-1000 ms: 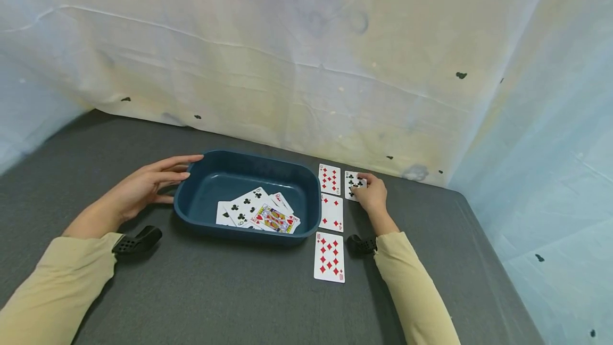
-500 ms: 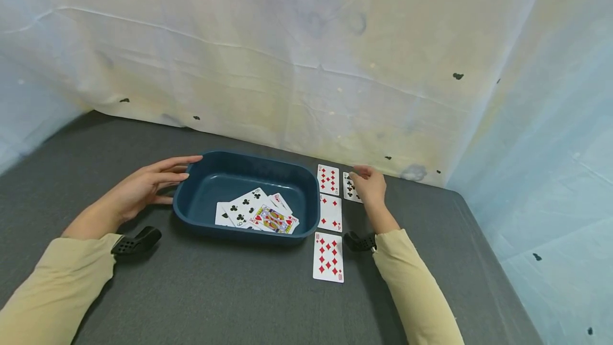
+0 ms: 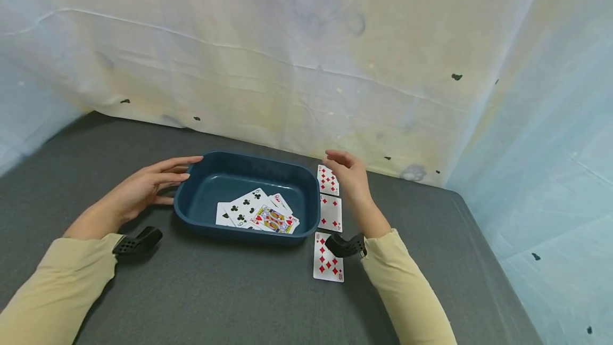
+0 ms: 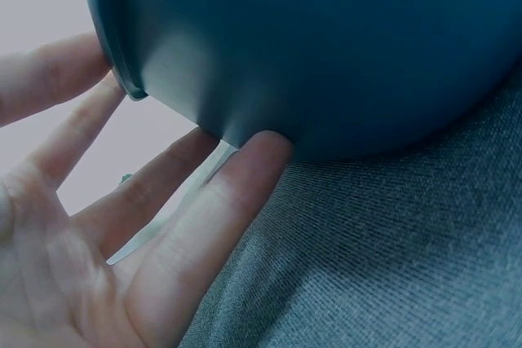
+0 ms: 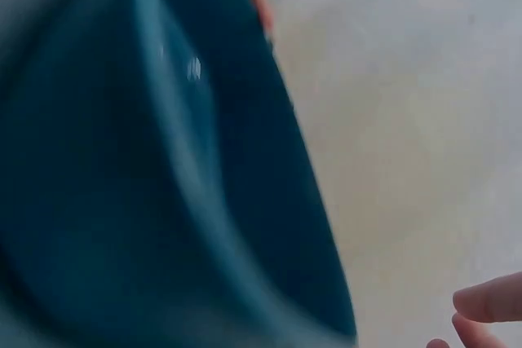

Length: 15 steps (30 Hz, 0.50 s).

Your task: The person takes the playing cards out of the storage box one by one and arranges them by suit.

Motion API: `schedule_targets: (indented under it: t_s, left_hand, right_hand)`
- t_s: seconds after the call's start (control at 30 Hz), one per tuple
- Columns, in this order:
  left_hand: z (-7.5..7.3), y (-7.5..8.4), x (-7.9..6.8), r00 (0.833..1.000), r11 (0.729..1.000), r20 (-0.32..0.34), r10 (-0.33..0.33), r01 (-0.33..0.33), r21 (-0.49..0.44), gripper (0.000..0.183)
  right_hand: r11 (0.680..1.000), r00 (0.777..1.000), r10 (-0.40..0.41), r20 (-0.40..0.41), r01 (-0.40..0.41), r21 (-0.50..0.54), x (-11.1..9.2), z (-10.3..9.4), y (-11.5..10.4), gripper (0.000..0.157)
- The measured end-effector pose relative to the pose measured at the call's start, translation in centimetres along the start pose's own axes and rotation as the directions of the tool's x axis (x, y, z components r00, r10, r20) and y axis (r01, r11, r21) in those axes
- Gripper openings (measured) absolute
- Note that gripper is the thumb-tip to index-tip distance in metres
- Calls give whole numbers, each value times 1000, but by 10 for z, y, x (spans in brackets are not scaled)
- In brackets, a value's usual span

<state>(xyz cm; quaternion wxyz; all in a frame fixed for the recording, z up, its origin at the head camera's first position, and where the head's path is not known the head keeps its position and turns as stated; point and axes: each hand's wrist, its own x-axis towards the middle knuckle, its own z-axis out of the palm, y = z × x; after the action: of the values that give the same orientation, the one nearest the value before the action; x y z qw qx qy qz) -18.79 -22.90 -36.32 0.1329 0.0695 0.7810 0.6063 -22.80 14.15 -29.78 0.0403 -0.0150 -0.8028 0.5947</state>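
Observation:
My left hand [image 3: 129, 191] rests its fingertips on the left end of a dark blue tray [image 3: 203, 188]. In the left wrist view, its fairly straight fingers [image 4: 188, 250] touch the tray's outer wall and rim. The right hand [image 3: 353, 182] hovers beside the tray's right end, over the far end of a column of playing cards, fingers loosely bent. No card shows between its fingertips [image 5: 493, 299] in the right wrist view. The column holds a nine of diamonds [image 3: 326, 184], partly covered, a four of diamonds [image 3: 330, 214] and a ten of diamonds [image 3: 323, 270].
Inside the tray lie several overlapping cards, including a six of clubs [image 3: 246, 204] and a face card [image 3: 275, 219]. A dark grey cloth covers the table [image 3: 230, 292]. Pale fabric [image 3: 268, 63] hangs along the back and right.
My right hand has lifted its fingers off the clubs card and moved left toward the tray. That card is now out of sight, possibly behind the hand. My left hand stays at the tray.

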Motion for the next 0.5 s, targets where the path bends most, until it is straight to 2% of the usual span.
schedule_targets:
  t_s: [0.23,0.5]
  left_hand:
    - [0,0,1,1000,1000,2,-3,3,-4,62]
    - [2,0,2,1000,1000,4,2,-1,-17,61]
  right_hand:
    - [998,997,12,76,-17,68,-18,35,-8,30]
    - [996,984,23,179,-37,78,-32,65,-2,32]
